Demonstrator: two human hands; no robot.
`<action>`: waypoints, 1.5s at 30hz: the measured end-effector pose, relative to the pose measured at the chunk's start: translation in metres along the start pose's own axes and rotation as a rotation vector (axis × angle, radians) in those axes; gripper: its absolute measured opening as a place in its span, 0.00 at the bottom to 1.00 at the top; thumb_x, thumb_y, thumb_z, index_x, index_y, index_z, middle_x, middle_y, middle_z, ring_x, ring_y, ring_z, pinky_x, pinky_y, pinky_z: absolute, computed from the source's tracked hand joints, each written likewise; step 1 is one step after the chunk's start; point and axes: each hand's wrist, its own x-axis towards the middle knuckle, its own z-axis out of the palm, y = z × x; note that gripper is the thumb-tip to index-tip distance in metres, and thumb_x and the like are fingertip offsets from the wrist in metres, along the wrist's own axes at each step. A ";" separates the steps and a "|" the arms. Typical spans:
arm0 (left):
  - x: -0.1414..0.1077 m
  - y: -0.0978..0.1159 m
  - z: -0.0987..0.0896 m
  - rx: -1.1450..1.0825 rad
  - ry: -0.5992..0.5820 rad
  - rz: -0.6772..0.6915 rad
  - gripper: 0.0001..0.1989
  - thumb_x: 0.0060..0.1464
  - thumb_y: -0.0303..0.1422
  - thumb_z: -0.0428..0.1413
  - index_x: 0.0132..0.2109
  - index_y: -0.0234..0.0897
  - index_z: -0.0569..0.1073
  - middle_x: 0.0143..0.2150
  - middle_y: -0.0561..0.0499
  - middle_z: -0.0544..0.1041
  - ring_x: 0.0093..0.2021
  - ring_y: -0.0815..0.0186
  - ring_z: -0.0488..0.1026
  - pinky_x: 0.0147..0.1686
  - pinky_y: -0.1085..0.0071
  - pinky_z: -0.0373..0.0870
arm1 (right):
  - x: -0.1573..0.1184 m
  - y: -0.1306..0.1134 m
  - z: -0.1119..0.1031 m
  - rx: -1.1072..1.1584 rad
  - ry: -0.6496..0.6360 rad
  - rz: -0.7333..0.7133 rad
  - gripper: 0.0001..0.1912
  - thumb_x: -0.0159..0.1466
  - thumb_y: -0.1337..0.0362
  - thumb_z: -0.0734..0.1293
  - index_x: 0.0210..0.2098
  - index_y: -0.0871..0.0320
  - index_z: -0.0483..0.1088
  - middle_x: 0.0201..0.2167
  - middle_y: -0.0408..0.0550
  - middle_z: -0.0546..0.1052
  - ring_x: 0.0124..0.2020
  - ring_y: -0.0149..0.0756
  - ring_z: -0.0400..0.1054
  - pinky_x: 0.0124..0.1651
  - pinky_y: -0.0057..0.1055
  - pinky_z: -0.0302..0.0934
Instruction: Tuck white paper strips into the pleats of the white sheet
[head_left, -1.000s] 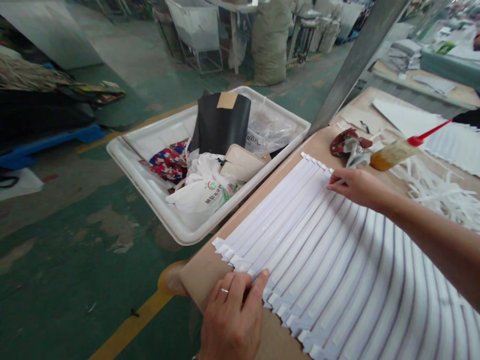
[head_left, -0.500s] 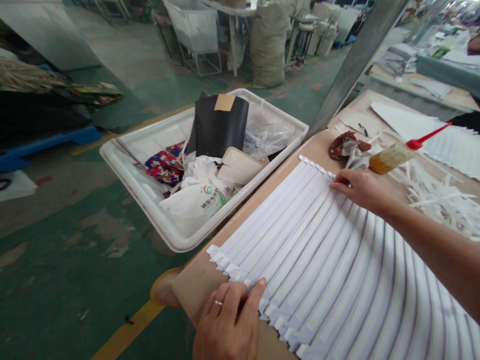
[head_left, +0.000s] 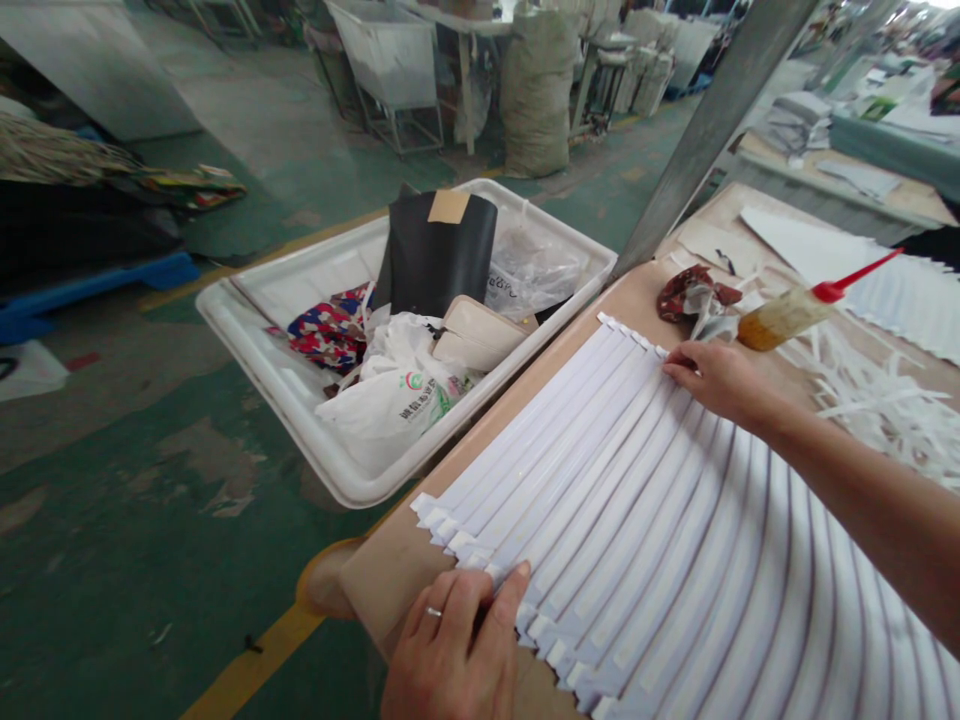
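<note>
A pleated white sheet (head_left: 622,540) lies across the tan-topped table (head_left: 420,555), its narrow folds fanning out toward the lower right, with small tabs along both ends. My left hand (head_left: 454,645), with a ring on it, grips the near end of the folds at the bottom of the view. My right hand (head_left: 716,380) holds the far end of the folds, its fingertips on the top edge. Just beyond my right hand sit a plastic glue bottle with a red nozzle (head_left: 784,320) and a crumpled red patterned scrap (head_left: 694,298).
A white plastic tub (head_left: 285,395) holding bags and cloth stands left of the table. White trimmings (head_left: 877,400) lie right of my forearm. A metal post (head_left: 712,130) rises behind the table. Sacks (head_left: 536,100) stand on the green floor beyond.
The whole view has shifted slightly, so the tub and sheet sit a little further left. Both hands stay on the sheet's ends, and my right hand has moved slightly right.
</note>
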 end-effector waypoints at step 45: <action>0.007 0.034 -0.014 -0.257 0.184 -0.141 0.09 0.65 0.28 0.51 0.49 0.36 0.74 0.43 0.45 0.77 0.46 0.60 0.75 0.49 0.62 0.72 | -0.283 0.028 -0.035 0.216 0.188 0.005 0.02 0.66 0.61 0.65 0.37 0.51 0.70 0.43 0.52 0.76 0.47 0.48 0.71 0.50 0.49 0.65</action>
